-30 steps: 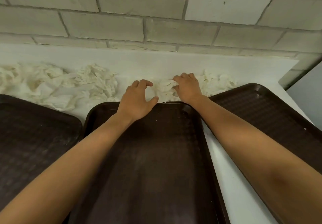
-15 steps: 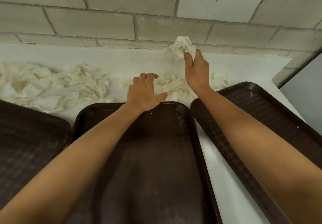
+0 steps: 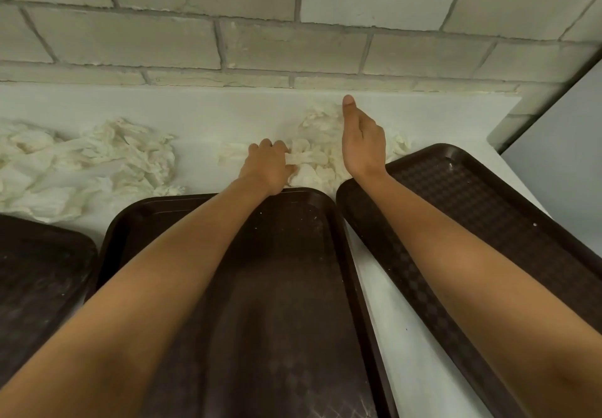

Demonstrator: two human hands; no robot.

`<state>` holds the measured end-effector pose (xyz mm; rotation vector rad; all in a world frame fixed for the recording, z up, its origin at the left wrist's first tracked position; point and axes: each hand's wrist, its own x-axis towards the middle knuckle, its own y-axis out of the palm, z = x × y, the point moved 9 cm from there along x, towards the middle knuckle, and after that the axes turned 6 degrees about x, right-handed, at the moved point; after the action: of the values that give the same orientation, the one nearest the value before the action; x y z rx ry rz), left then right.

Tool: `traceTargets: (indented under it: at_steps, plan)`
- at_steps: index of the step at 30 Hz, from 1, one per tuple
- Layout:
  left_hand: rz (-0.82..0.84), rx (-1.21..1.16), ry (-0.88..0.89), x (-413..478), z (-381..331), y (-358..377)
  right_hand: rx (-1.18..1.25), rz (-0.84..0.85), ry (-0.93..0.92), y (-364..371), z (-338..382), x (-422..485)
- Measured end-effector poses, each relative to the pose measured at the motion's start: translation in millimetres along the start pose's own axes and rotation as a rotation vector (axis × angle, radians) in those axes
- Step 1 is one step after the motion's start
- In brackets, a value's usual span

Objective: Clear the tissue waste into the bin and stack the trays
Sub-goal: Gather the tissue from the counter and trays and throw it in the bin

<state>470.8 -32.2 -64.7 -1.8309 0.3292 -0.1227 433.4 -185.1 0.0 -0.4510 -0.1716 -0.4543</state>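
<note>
A tissue strip is pinched by the left hand (image 3: pixel 267 167) at the small pile (image 3: pixel 321 126), just beyond the middle tray (image 3: pixel 277 287). The right hand (image 3: pixel 363 144) is set edge-on against the pile, its fingers hidden. The pile is best cupped from both sides and lifted whole.

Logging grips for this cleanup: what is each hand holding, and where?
The left hand grips a tissue strip by its left end. The right hand hides its fingers against a tissue wad, so its hold cannot be told.
</note>
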Motion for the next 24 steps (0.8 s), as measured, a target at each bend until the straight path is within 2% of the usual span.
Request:
traceTargets:
  at_steps: [6, 10, 16, 24]
  plan:
    - [-0.066, -0.132, 0.000, -4, 3, -5, -0.010, -0.037, -0.019, -3, -6, 1]
    - [-0.165, -0.202, 0.005, -16, 8, -24, -0.050, -0.122, -0.011, -12, -4, 1]
    - [-0.308, -0.346, 0.009, -36, 11, -54, -0.052, -0.135, 0.028, -18, 0, -6]
    - [-0.268, -0.645, -0.035, -62, 14, -64, 0.042, -0.071, 0.038, -16, 14, -33]
